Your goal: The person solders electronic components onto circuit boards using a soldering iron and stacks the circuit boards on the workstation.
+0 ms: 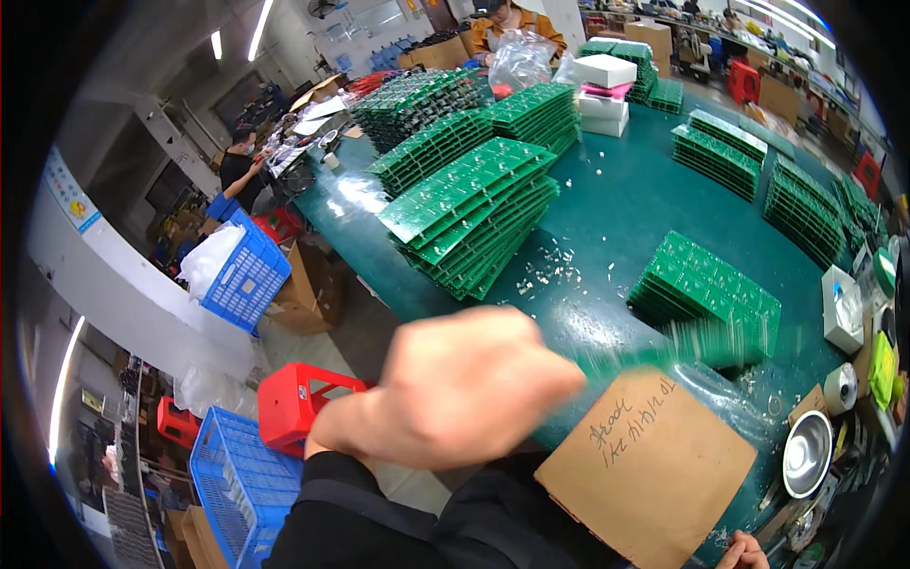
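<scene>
The left hand (455, 389), blurred, holds a green circuit board (654, 353) (also smeared) above the teal table (616, 218). Cardboard sheet (645, 465) at five o'clock; right hand (744, 553) barely visible beyond it.

White boxes (604, 81) sit stacked at the green table's far end, beside a clear plastic bag (519, 59). A handwritten brown cardboard sheet (645, 469) lies at the near edge; a small white carton (841, 310) rests at right.
</scene>
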A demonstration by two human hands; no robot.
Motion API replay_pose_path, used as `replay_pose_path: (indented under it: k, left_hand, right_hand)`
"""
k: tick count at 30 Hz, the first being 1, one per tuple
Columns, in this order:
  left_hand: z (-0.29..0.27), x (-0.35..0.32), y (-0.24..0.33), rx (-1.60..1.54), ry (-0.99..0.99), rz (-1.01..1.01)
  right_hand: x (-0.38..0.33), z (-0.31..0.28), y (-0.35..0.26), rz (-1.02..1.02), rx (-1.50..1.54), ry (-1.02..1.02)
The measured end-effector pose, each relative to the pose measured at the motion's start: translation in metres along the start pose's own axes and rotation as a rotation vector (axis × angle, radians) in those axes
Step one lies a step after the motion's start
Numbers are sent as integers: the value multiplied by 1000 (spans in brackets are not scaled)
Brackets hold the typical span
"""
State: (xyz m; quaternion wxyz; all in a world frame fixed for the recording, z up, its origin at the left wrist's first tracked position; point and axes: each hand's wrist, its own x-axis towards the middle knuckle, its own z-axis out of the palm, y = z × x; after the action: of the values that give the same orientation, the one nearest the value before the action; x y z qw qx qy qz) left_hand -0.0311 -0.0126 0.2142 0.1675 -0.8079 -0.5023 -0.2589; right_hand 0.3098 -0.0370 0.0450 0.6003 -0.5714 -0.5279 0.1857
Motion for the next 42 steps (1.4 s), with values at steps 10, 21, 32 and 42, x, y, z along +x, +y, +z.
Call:
replay_pose_path:
  k: [10, 21, 32, 42]
  left_hand:
    - [20, 19, -163, 919, 174, 89]
    - [43, 5, -161, 738, -69, -94]
    - [39, -1, -154, 576, -68, -185]
    - [30, 7, -118, 441, 98, -224]
  right_hand:
    - [-5, 4, 13, 38, 96, -66]
    - [-24, -16, 41, 302, 95, -55]
    - [-22, 0, 34, 214, 13, -121]
    - [-21, 7, 31, 182, 33, -143]
